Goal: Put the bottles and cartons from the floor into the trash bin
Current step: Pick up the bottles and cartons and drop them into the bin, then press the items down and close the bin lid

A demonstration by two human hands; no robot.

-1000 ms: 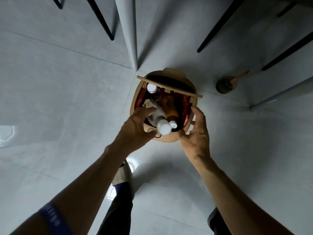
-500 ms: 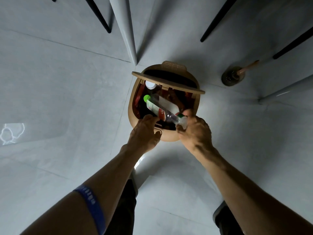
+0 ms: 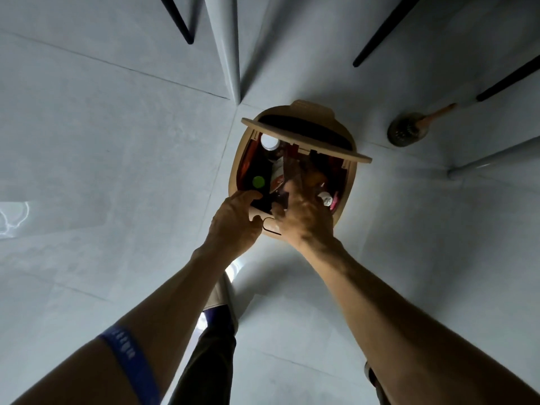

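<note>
The tan trash bin (image 3: 349,182) stands on the floor with its lid (image 3: 306,140) tipped up at the back. Inside are several bottles: one with a white cap (image 3: 269,140) at the back left, one with a green cap (image 3: 258,181) at the left, and another white cap (image 3: 325,197) at the right. My left hand (image 3: 233,220) curls over the bin's front rim. My right hand (image 3: 305,214) reaches into the opening with its fingers spread on the bottles, hiding what lies under it.
A round brush with a wooden handle (image 3: 409,131) lies right of the bin. Black chair legs (image 3: 377,39) and a white leg (image 3: 230,54) stand behind it, and a grey leg (image 3: 482,165) at the right. My foot (image 3: 225,299) is just in front of the bin.
The green-capped bottle that lay across the opening between my hands has dropped inside. My right hand let go of it and moved left over the opening.
</note>
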